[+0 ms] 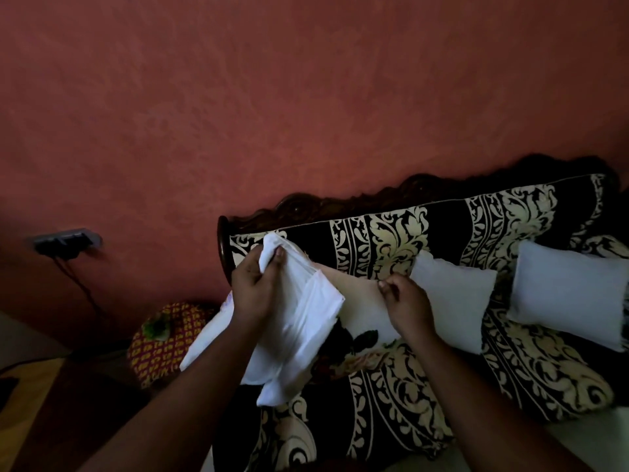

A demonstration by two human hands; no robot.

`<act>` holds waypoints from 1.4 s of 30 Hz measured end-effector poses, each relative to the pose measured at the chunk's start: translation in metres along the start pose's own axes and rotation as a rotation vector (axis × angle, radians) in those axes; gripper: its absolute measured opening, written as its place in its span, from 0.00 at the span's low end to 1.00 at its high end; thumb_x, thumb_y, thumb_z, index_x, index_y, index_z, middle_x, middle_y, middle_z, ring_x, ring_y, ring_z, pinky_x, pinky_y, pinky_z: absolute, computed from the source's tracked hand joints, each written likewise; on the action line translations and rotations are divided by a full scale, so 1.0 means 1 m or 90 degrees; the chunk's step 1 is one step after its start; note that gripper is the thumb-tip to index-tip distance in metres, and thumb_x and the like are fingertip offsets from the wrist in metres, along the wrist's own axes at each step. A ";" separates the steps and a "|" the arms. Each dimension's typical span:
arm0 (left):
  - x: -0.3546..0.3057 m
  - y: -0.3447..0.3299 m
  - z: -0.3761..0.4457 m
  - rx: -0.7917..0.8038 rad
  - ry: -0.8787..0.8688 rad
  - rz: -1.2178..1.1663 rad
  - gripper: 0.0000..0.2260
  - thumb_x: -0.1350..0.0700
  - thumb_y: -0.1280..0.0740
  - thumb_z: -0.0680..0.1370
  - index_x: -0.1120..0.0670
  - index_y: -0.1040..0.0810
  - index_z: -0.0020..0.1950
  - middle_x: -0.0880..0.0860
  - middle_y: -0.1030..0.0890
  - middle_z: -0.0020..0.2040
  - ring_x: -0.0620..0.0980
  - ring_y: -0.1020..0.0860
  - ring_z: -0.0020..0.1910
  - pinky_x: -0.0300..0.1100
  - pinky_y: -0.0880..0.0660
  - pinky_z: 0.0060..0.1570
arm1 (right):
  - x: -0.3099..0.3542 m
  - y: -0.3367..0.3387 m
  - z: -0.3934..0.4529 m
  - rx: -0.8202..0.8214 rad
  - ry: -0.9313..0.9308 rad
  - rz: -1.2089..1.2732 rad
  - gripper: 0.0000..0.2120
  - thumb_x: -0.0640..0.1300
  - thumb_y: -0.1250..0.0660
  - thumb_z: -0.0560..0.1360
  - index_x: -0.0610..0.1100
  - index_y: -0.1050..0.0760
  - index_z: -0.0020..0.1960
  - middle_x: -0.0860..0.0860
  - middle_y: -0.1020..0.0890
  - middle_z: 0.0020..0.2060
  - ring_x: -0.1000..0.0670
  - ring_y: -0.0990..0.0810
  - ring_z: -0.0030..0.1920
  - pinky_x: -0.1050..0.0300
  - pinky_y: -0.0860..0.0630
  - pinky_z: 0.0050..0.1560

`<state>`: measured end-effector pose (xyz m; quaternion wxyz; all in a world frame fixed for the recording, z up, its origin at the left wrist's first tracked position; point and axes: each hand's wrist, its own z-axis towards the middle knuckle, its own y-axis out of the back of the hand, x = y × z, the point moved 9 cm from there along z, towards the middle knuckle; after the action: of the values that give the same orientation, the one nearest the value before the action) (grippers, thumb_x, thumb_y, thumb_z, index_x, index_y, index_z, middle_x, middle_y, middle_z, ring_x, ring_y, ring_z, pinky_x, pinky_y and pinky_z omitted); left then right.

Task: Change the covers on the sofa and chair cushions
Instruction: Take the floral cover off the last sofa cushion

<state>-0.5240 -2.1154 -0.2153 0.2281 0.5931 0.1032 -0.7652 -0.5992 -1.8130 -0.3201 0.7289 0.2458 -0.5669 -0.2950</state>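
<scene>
Head view: left hand (253,287) grips a bunched white cover (299,321), fingers (278,254) curled over its top edge, thumb side wrapped in the cloth. Cover hangs down from the hand, over the left end of the sofa (401,386), lower end blurred. Right hand (406,303) pinches the top edge of a cream cushion (360,301) between thumb and curled fingers. Cushion sits partly inside the cover's open end, its lower part showing a dark flower print, resting on the sofa seat near the left armrest. Two more white cushions on the sofa to the right: middle cushion (452,298) just beside the right hand, leaning on the backrest; far cushion (568,294) further right, apart from it. Sofa fabric is black with cream leaf pattern, carved dark wood frame (306,207) on top. Red wall (306,97) behind. Wall socket (64,240) at left with cables hanging. Red and yellow patterned stool (160,342) left of the sofa.
</scene>
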 end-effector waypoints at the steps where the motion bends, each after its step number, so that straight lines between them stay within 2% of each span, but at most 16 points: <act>1: 0.001 -0.001 0.000 -0.001 0.004 0.000 0.10 0.49 0.32 0.81 0.54 0.21 0.44 0.51 0.22 0.39 0.48 0.25 0.40 0.52 0.26 0.41 | 0.003 0.002 0.000 -0.011 0.007 -0.015 0.12 0.51 0.39 0.83 0.51 0.31 0.41 0.56 0.26 0.35 0.48 0.25 0.39 0.52 0.29 0.37; 7: -0.002 -0.002 -0.009 0.007 -0.018 0.031 0.11 0.51 0.32 0.80 0.57 0.22 0.44 0.55 0.22 0.38 0.47 0.26 0.39 0.53 0.27 0.38 | -0.015 0.013 0.006 -0.070 0.085 -0.195 0.16 0.54 0.45 0.83 0.46 0.25 0.47 0.47 0.19 0.36 0.42 0.21 0.36 0.53 0.27 0.32; 11: -0.012 0.006 -0.017 -0.035 -0.009 0.028 0.10 0.58 0.32 0.81 0.55 0.23 0.39 0.43 0.24 0.34 0.39 0.28 0.34 0.40 0.30 0.35 | -0.025 0.026 0.013 -0.094 0.111 -0.244 0.17 0.53 0.46 0.81 0.45 0.23 0.47 0.47 0.18 0.37 0.42 0.19 0.36 0.55 0.30 0.30; 14: -0.022 0.022 -0.021 -0.110 -0.012 0.019 0.17 0.63 0.33 0.81 0.50 0.29 0.34 0.38 0.28 0.28 0.34 0.32 0.29 0.31 0.35 0.30 | -0.046 0.031 0.022 -0.061 0.060 -0.259 0.14 0.52 0.43 0.83 0.45 0.25 0.47 0.46 0.19 0.35 0.42 0.19 0.36 0.54 0.31 0.30; 17: -0.025 0.051 -0.011 -0.163 -0.027 0.020 0.14 0.60 0.33 0.82 0.52 0.29 0.36 0.41 0.31 0.30 0.34 0.34 0.30 0.33 0.36 0.30 | -0.087 0.034 0.021 -0.015 -0.036 -0.270 0.15 0.55 0.47 0.84 0.46 0.28 0.49 0.44 0.19 0.40 0.41 0.19 0.43 0.52 0.30 0.36; 22: -0.013 0.061 0.003 -0.164 -0.012 0.035 0.10 0.56 0.35 0.83 0.54 0.23 0.41 0.40 0.26 0.33 0.34 0.30 0.34 0.33 0.31 0.36 | -0.110 0.021 0.023 0.005 -0.164 -0.187 0.16 0.53 0.45 0.84 0.43 0.25 0.50 0.41 0.17 0.45 0.38 0.19 0.47 0.50 0.28 0.41; 25: 0.007 0.054 0.006 -0.153 0.033 0.008 0.11 0.52 0.35 0.83 0.57 0.20 0.46 0.44 0.23 0.38 0.39 0.27 0.39 0.39 0.28 0.40 | -0.071 0.008 0.024 -0.027 -0.159 0.008 0.13 0.50 0.43 0.84 0.44 0.27 0.48 0.44 0.19 0.43 0.41 0.20 0.46 0.53 0.31 0.40; 27: 0.013 0.049 0.004 -0.151 0.054 -0.021 0.11 0.52 0.35 0.83 0.57 0.20 0.46 0.45 0.21 0.39 0.41 0.25 0.39 0.39 0.27 0.41 | -0.034 -0.006 0.020 0.023 -0.149 0.183 0.08 0.49 0.41 0.84 0.44 0.29 0.55 0.46 0.19 0.50 0.45 0.21 0.52 0.55 0.30 0.45; 29: 0.010 0.040 0.001 -0.135 0.058 -0.060 0.10 0.55 0.36 0.83 0.55 0.21 0.44 0.43 0.21 0.37 0.40 0.25 0.39 0.37 0.27 0.40 | -0.007 -0.020 0.017 0.090 -0.088 0.231 0.17 0.53 0.39 0.82 0.45 0.30 0.67 0.47 0.21 0.61 0.47 0.24 0.61 0.54 0.28 0.57; 31: 0.003 0.038 0.000 -0.158 0.058 -0.093 0.09 0.55 0.35 0.83 0.54 0.21 0.44 0.44 0.20 0.38 0.41 0.24 0.39 0.38 0.26 0.41 | 0.000 -0.034 0.014 0.139 -0.004 0.140 0.31 0.66 0.40 0.78 0.50 0.34 0.75 0.48 0.27 0.70 0.47 0.30 0.70 0.46 0.32 0.68; 33: -0.002 0.043 0.001 -0.205 0.082 -0.114 0.07 0.54 0.34 0.82 0.53 0.20 0.46 0.46 0.18 0.41 0.42 0.21 0.41 0.39 0.24 0.43 | -0.009 -0.044 0.013 0.172 0.063 0.043 0.41 0.71 0.36 0.70 0.55 0.39 0.77 0.50 0.32 0.74 0.46 0.35 0.74 0.42 0.36 0.71; 35: -0.001 0.047 0.004 -0.220 0.119 -0.148 0.07 0.52 0.34 0.82 0.51 0.18 0.48 0.45 0.16 0.41 0.40 0.20 0.41 0.37 0.22 0.42 | -0.024 -0.045 0.015 0.186 0.066 0.079 0.47 0.68 0.27 0.64 0.52 0.38 0.77 0.50 0.29 0.73 0.46 0.32 0.72 0.45 0.32 0.68; 36: 0.001 0.047 0.005 -0.212 0.140 -0.174 0.07 0.51 0.34 0.82 0.51 0.18 0.49 0.45 0.15 0.42 0.41 0.19 0.42 0.38 0.21 0.41 | -0.028 -0.041 0.016 0.190 0.026 0.187 0.44 0.64 0.24 0.65 0.50 0.35 0.76 0.50 0.25 0.69 0.47 0.28 0.70 0.50 0.28 0.66; 39: 0.018 0.051 0.007 -0.194 0.199 -0.200 0.11 0.49 0.36 0.83 0.53 0.18 0.56 0.49 0.14 0.46 0.43 0.17 0.44 0.37 0.20 0.40 | -0.036 -0.033 0.020 0.152 -0.083 0.369 0.17 0.52 0.30 0.78 0.50 0.24 0.65 0.58 0.18 0.54 0.48 0.20 0.60 0.70 0.24 0.48; 40: 0.026 0.053 0.007 -0.193 0.215 -0.177 0.12 0.48 0.36 0.83 0.54 0.18 0.57 0.48 0.14 0.46 0.43 0.16 0.44 0.36 0.21 0.39 | -0.036 -0.029 0.023 0.115 -0.099 0.347 0.10 0.50 0.33 0.80 0.50 0.23 0.61 0.59 0.18 0.49 0.47 0.19 0.57 0.68 0.25 0.44; 42: 0.039 0.056 0.008 -0.193 0.224 -0.063 0.14 0.46 0.38 0.83 0.54 0.19 0.55 0.47 0.15 0.44 0.41 0.18 0.42 0.35 0.23 0.40 | -0.032 -0.021 0.027 0.041 -0.119 0.316 0.09 0.51 0.36 0.82 0.49 0.21 0.57 0.57 0.18 0.45 0.48 0.18 0.52 0.58 0.23 0.47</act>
<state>-0.5115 -2.1767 -0.2442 0.2551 0.6707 0.2840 -0.6360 -0.6346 -1.8059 -0.3501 0.7152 0.0939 -0.6837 -0.1102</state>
